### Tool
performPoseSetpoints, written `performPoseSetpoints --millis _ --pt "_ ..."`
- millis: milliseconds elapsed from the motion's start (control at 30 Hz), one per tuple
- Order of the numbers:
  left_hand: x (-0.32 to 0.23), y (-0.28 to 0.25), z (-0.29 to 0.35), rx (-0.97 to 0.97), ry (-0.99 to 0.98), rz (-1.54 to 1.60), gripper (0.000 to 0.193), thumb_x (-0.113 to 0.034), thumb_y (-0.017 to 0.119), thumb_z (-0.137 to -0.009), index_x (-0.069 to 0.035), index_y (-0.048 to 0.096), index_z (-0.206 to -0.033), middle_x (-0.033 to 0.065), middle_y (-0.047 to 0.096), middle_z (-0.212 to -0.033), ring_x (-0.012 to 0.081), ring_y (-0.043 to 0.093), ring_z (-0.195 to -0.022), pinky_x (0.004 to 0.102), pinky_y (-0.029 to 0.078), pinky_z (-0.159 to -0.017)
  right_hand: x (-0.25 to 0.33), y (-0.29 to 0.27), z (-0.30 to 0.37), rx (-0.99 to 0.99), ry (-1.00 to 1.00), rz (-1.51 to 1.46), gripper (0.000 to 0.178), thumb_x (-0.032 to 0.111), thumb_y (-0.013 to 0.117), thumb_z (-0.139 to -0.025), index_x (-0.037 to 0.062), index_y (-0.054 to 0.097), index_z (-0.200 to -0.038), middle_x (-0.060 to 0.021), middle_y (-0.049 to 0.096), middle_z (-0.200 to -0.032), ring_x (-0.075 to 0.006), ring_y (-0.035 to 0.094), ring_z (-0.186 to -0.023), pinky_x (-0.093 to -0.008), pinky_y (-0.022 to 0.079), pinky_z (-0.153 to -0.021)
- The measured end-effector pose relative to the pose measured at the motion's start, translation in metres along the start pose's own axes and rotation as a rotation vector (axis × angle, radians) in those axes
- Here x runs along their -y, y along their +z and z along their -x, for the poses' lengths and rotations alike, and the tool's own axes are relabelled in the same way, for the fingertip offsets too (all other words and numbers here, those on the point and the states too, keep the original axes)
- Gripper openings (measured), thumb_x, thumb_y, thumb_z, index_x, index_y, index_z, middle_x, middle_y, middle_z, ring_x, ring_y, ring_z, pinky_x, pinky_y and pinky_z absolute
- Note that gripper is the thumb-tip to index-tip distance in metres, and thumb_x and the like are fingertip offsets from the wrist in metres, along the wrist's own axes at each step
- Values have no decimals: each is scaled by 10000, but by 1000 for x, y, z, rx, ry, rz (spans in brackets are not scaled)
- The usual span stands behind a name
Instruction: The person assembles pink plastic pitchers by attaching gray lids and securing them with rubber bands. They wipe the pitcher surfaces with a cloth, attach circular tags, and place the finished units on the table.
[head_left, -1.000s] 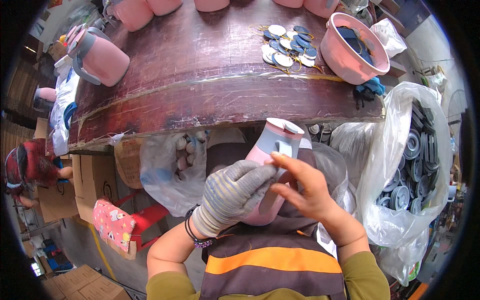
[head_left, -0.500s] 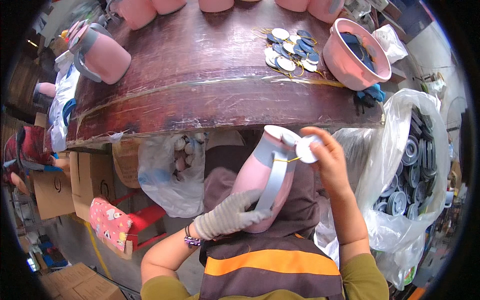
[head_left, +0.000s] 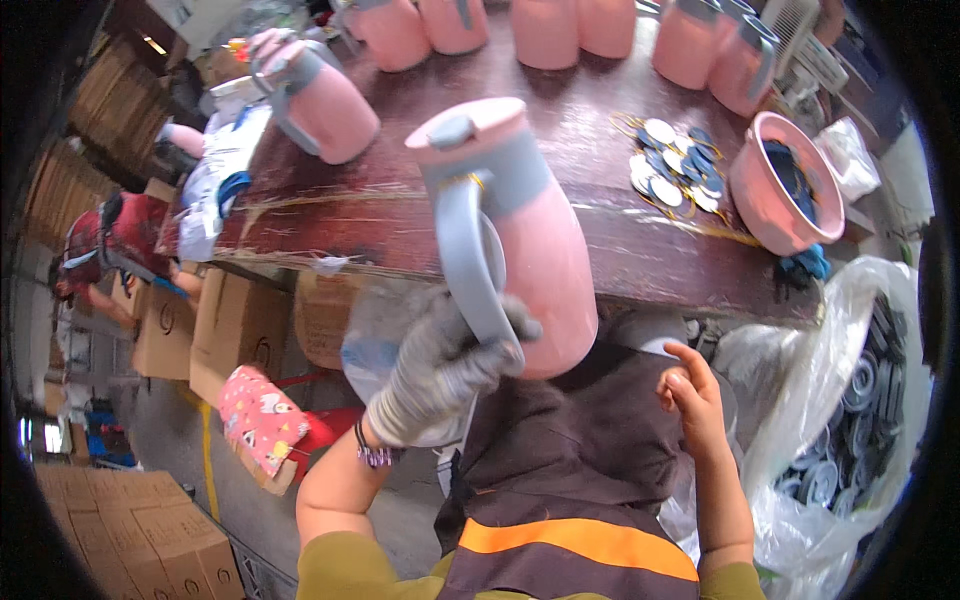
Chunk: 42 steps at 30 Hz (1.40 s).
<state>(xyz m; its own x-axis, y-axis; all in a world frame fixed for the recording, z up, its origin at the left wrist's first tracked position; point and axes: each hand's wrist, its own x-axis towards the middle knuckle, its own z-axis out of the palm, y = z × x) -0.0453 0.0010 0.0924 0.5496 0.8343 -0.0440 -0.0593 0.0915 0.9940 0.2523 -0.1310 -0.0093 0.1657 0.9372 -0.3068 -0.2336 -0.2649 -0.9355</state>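
A pink jug [head_left: 548, 265] with a grey collar and grey handle is held up in front of the table edge. My left hand [head_left: 440, 360], in a pale grey glove, is closed round the lower part of its handle. A thin yellow cord loops round the top of the handle; no tag shows on it from here. The jug has a pink lid with a grey thumb piece on top. My bare right hand [head_left: 692, 398] hangs over my right thigh, apart from the jug, fingers loosely bent and apart, nothing in them.
On the dark red table [head_left: 400, 215] lie white and dark round tags [head_left: 678, 165] with yellow cords, beside a pink tub [head_left: 785, 190]. Several jugs line the far side; another jug [head_left: 325, 110] stands left. A bag of grey lids [head_left: 840, 430] stands right, a red stool [head_left: 270, 420] left.
My left hand has raised the jug and turned it upright. My right hand has let go of the white round tag and dropped away to the right. The view has swung left.
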Motion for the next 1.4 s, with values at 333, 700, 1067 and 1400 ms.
performPoseSetpoints --millis 333,700,1067,1400 --pt "32 -126 -100 -462 159 -233 281 -160 588 -942 -58 556 -1203 57 662 -1026 81 598 -709 194 461 -537 -53 -10 -8 57 77 -28 449 120 564 -912 30 435 -1332 -66 620 -850 -80 528 -656 -201 416 -583" --pt "66 -81 -225 -356 171 -768 203 -182 631 -889 -31 601 -1022 83 622 -862 178 615 -755 318 504 -678 -60 -29 -39 -11 303 -183 341 135 516 -952 5 485 -1266 -83 647 -788 -108 587 -505 -196 401 -396" --pt "-72 -25 -513 -624 197 -1873 846 -547 677 -752 -148 359 -1427 312 357 -1419 443 397 -1292 500 344 -1056 -45 -40 -68 5 495 -317 293 169 487 -976 -22 548 -1190 -115 668 -763 -121 609 -491 -197 399 -372" --pt "-66 -124 -497 -20 781 -1944 296 -118 494 -904 -16 561 -1173 193 656 -889 356 639 -804 425 508 -702 -46 -51 -68 77 462 -306 364 230 454 -994 -28 551 -1232 -106 669 -754 -121 609 -478 -203 415 -365"
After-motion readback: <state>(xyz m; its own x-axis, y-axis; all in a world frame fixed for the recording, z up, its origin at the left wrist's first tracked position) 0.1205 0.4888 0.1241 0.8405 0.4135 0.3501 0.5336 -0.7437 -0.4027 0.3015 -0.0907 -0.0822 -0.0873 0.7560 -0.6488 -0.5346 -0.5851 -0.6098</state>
